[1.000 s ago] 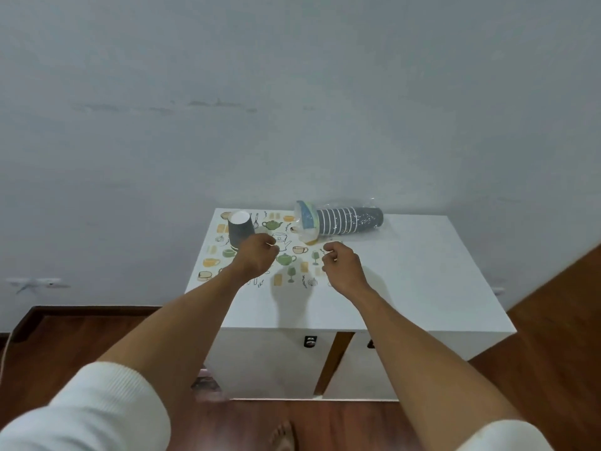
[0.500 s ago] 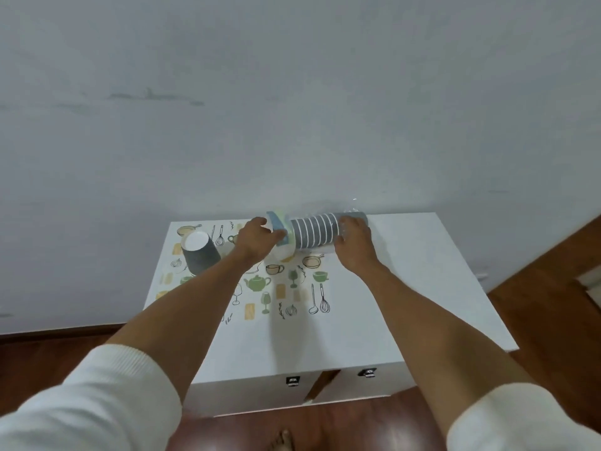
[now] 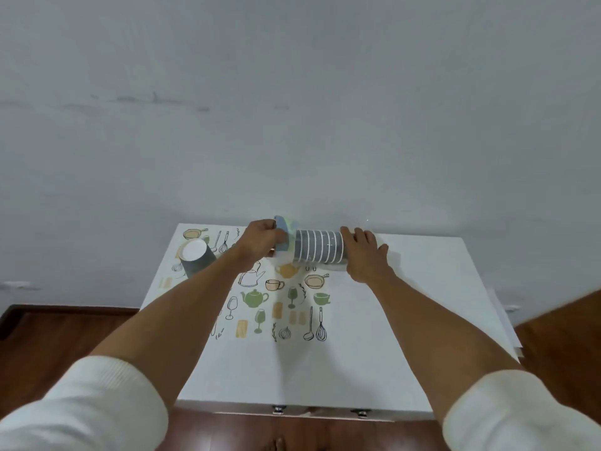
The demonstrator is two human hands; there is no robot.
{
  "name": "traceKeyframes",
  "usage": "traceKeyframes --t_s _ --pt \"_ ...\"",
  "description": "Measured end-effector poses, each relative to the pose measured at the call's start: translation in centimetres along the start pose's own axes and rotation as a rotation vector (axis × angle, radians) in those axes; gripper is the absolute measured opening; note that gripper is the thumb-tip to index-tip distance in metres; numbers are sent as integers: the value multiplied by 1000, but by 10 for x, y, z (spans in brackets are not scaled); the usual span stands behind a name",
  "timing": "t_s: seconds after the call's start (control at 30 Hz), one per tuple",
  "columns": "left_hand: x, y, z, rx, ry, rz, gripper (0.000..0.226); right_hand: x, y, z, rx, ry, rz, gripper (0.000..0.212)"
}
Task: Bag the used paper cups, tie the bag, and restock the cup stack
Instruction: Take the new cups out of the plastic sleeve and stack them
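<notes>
A stack of grey paper cups (image 3: pixel 318 247) with white rims lies on its side inside a clear plastic bag, at the back of the white cabinet top (image 3: pixel 406 320). My left hand (image 3: pixel 260 240) grips the stack's wide end, where a blue and pale green cup (image 3: pixel 286 236) shows. My right hand (image 3: pixel 364 255) is closed around the narrow end. A single grey cup (image 3: pixel 196 262) stands upside down at the back left, apart from both hands.
A printed mat (image 3: pixel 270 304) with kitchen drawings covers the left half of the cabinet top. A plain grey wall (image 3: pixel 292 109) rises directly behind the cabinet. Dark wooden floor (image 3: pixel 65 336) lies on both sides, and a foot shows below the front edge.
Both hands left the mat and reached back to the bagged stack, taking hold of its two ends. The camera has come closer over the cabinet.
</notes>
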State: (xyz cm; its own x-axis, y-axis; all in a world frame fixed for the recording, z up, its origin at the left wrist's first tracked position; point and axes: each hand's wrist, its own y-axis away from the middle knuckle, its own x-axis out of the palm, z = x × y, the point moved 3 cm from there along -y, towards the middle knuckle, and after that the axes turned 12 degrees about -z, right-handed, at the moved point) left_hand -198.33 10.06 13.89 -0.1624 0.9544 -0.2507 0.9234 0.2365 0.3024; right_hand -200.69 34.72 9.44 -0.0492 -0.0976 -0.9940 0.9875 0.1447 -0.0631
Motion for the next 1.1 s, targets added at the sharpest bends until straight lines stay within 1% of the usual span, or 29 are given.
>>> traceKeyframes --t_s 0.1,0.2,0.27,0.3,0.33,0.4,0.47,0.53,0.73,0.87,0.93,0.97,1.0,1.03,1.1 --pt "6 2 2 -110 65 0 16 1 -4 -2 76 -37 50 79" --pt "11 6 2 -180 83 30 6 -2 -7 -7 51 -28 72 83" --pt "13 5 5 -200 93 40 24 -4 -8 -13 70 -45 106 83" --pt "14 5 2 -201 101 27 25 -6 -9 -16 73 -34 106 81" --pt "15 5 3 -198 109 17 22 -7 -8 -17 69 2 104 76" --pt "16 3 1 -189 134 -19 16 -10 -8 -20 49 81 84 59" --pt "15 2 2 -184 150 -67 21 -15 -8 -21 48 119 75 43" --pt "14 0 5 -176 158 -103 26 -21 -9 -21 47 137 73 35" --pt "11 3 10 -121 213 -154 23 -32 -13 -22 47 213 72 24" --pt "-1 3 14 -73 203 -234 11 -28 -7 -35 69 330 7 23" --pt "-7 2 19 -46 152 -231 6 -28 -4 -41 105 366 8 27" --pt "-10 0 22 -32 119 -217 6 -30 -4 -41 120 387 33 34" --pt "-12 -2 24 -22 84 -202 9 -30 -7 -38 115 405 69 48" --pt "-13 -3 26 -10 35 -190 14 -30 -10 -33 76 391 122 69" --pt "-12 -3 26 39 -128 -181 28 -32 -21 -11 -80 206 236 108"
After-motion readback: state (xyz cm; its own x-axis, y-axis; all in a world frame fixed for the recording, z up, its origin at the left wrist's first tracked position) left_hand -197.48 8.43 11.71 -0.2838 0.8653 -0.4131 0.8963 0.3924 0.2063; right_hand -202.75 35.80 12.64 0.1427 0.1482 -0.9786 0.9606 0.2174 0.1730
